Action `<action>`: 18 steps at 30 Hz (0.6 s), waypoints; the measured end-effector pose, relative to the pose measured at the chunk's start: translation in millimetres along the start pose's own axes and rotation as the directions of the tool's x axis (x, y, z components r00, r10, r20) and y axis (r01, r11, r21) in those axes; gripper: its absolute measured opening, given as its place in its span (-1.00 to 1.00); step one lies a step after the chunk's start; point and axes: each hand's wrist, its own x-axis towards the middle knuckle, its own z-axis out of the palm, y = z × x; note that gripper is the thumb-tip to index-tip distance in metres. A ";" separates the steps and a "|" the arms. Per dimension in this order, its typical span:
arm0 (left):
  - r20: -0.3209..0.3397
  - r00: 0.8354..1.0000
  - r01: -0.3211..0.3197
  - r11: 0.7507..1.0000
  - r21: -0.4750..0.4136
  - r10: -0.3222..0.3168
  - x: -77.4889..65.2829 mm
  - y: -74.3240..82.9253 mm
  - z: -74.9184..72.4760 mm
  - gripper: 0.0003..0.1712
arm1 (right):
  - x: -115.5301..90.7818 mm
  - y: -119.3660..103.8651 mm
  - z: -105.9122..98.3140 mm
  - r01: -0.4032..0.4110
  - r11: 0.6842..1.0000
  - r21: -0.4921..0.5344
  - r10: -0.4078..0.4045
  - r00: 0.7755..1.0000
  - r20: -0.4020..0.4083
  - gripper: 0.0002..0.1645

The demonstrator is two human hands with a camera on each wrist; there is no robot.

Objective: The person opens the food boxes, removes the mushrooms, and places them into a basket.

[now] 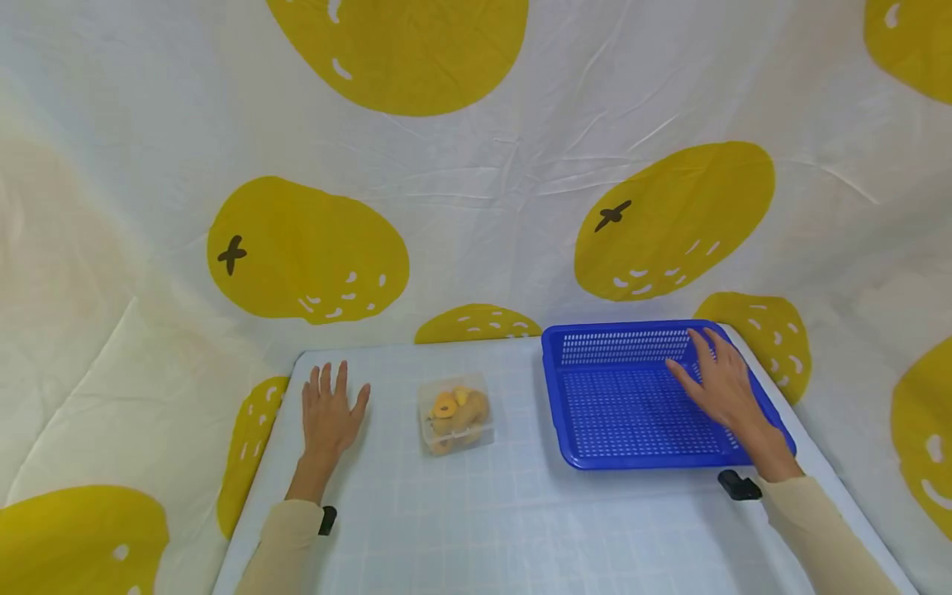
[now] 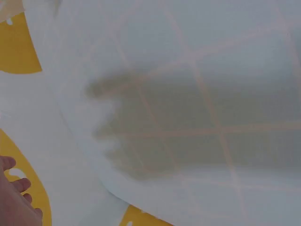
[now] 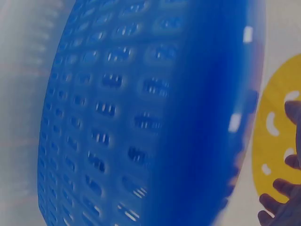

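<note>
Basically, two main things here: a blue rectangular plastic basket with slotted sides and a perforated floor, and a small clear squarish plastic container with chunky pieces in it. Pieces: orange, yellow and tan-brown, rounded, one orange one with a darker centre; exact kind can't be told. Container walls see-through, pieces show through the front.

Basket sits on the right half of the pale table, by its far edge, long side running left to right. Container also on the table, left of the basket, apart from it, between it and the left hand.

Left hand: palm down over the table, fingers straight and slightly spread, thumb held out, nothing in them; blurry shadow below in the left wrist view. Right hand: over the basket's right side, fingers spread and slightly bent, thumb apart, pinching nothing; contact with the rim can't be told. Right wrist view shows the slotted wall close up, blurred.

Surface has faint pinkish grid lines. White backdrop cloth has big yellow fruit prints, two with dark cross-shaped marks. Beige sleeves, black wrist devices.
</note>
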 end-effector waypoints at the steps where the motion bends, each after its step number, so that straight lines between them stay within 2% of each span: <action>1: -0.035 0.999 -0.004 1.000 -0.014 0.003 0.2 1.7 0.9 -0.23 | 0.3 -1.7 0.7 0.006 1.000 0.013 -0.006 1.000 -0.018 -0.10; 5: -0.148 0.989 -0.013 0.997 -0.079 0.001 0.5 9.9 4.3 -0.32 | 1.2 -9.9 3.5 0.024 0.998 0.055 -0.021 0.997 -0.069 -0.19; 8: -0.188 0.982 -0.014 0.993 -0.120 -0.009 0.1 16.5 6.8 -0.38 | 0.8 -17.6 5.1 0.021 0.996 0.084 -0.015 0.997 -0.079 -0.24; 14: -0.182 0.982 0.010 0.986 -0.166 -0.041 -1.8 28.3 11.5 -0.43 | -0.3 -32.6 9.9 0.024 0.988 0.152 -0.011 0.996 -0.085 -0.36; 18: -0.163 0.985 0.028 0.981 -0.189 -0.060 -2.8 37.9 14.1 -0.44 | -0.2 -39.9 13.5 0.065 0.978 0.198 -0.040 0.991 -0.128 -0.45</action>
